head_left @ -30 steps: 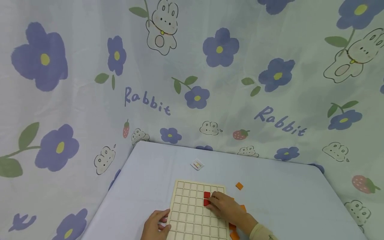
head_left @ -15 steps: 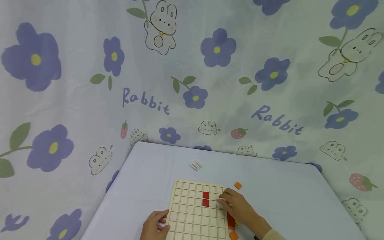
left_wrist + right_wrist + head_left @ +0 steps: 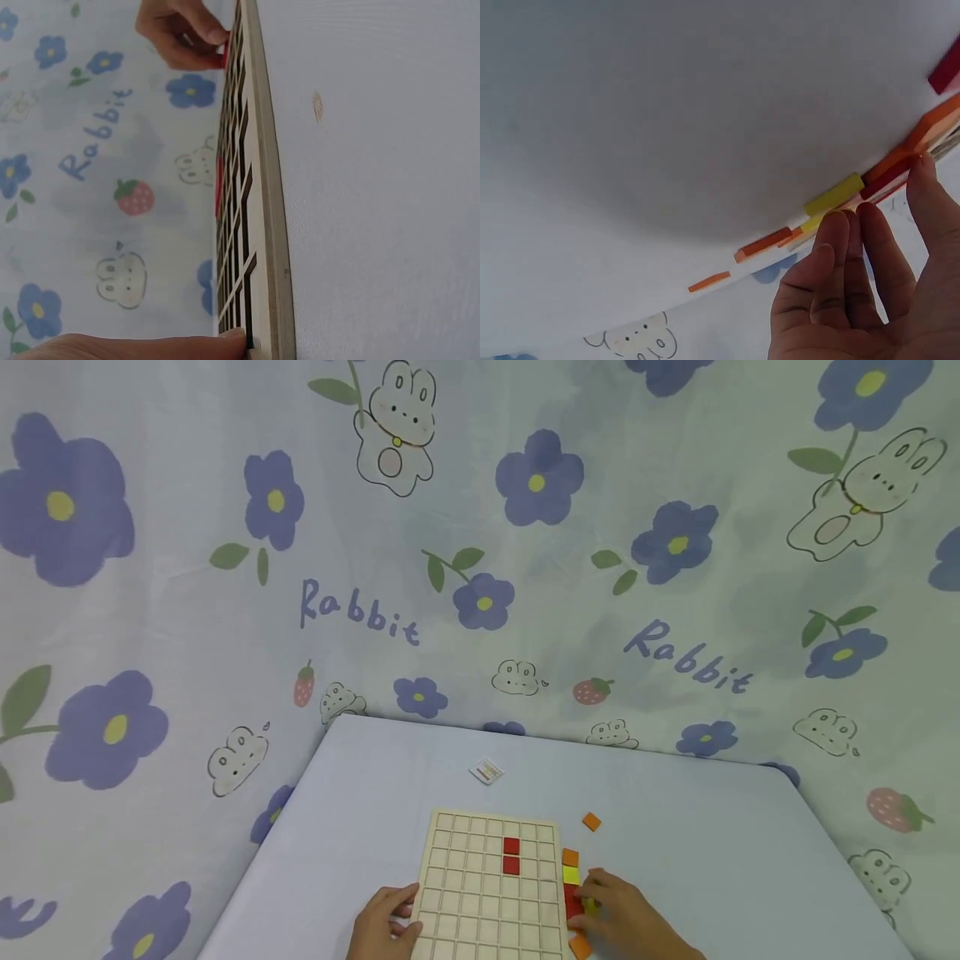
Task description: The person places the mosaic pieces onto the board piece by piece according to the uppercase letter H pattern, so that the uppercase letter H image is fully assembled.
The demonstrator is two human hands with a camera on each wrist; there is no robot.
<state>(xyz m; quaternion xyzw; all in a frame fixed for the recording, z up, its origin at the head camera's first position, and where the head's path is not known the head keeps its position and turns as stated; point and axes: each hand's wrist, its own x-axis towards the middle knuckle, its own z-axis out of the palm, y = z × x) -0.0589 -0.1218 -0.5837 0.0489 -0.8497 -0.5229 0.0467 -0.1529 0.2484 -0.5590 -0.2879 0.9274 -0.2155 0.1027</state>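
A pale wooden grid board [image 3: 473,906] lies on the table, with two red square tiles [image 3: 512,865] set in neighbouring cells of one column. My left hand [image 3: 384,922] holds the board's left edge; its thumb [image 3: 180,347] lies on the rim in the left wrist view. Beside the right edge, my right hand [image 3: 626,917] pinches a red tile [image 3: 886,180] between thumb and fingertips among the loose tiles. Close to it lie a yellow tile [image 3: 571,875] and an orange tile [image 3: 571,857]. Another yellow piece [image 3: 591,906] is partly hidden by the right hand.
A lone orange tile [image 3: 592,822] lies beyond the board's upper right corner, and another orange tile [image 3: 581,947] sits near its lower right side. Behind the board is a small printed card [image 3: 487,771] on the white-covered table [image 3: 697,827]. A patterned curtain [image 3: 420,543] hangs behind.
My right hand has left the red tiles on the board and moved right and toward me, to the loose tiles. The left hand keeps its place on the board's edge.
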